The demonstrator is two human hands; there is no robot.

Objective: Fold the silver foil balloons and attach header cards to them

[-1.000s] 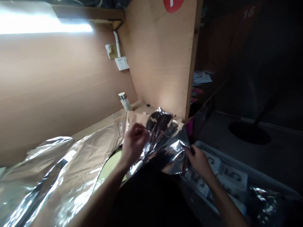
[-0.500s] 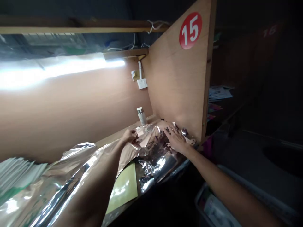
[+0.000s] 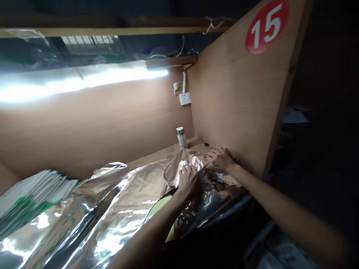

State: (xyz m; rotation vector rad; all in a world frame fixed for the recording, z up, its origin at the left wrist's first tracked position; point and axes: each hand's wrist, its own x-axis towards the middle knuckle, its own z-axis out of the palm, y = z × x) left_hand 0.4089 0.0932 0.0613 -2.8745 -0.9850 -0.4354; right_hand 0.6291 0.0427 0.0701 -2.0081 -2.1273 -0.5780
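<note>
Fingers of the left hand (image 3: 189, 183) curl closed over a crumpled fold of reflective foil sheet (image 3: 140, 190). The right hand (image 3: 221, 160) rests on the foil's far edge with its fingers loosely spread, just beside a wooden partition (image 3: 238, 104). The foil lies across the wooden surface (image 3: 151, 161), bunched near the corner and spreading toward the lower left. A pale yellow-green board (image 3: 160, 213) shows by the left forearm. At far left, a stack of green-printed papers (image 3: 33, 198) touches the foil. In the corner, a steel-capped bottle (image 3: 181, 138) stands upright below a white wall socket (image 3: 185, 98). A red sticker reading 15 (image 3: 266, 26) marks the partition.
</note>
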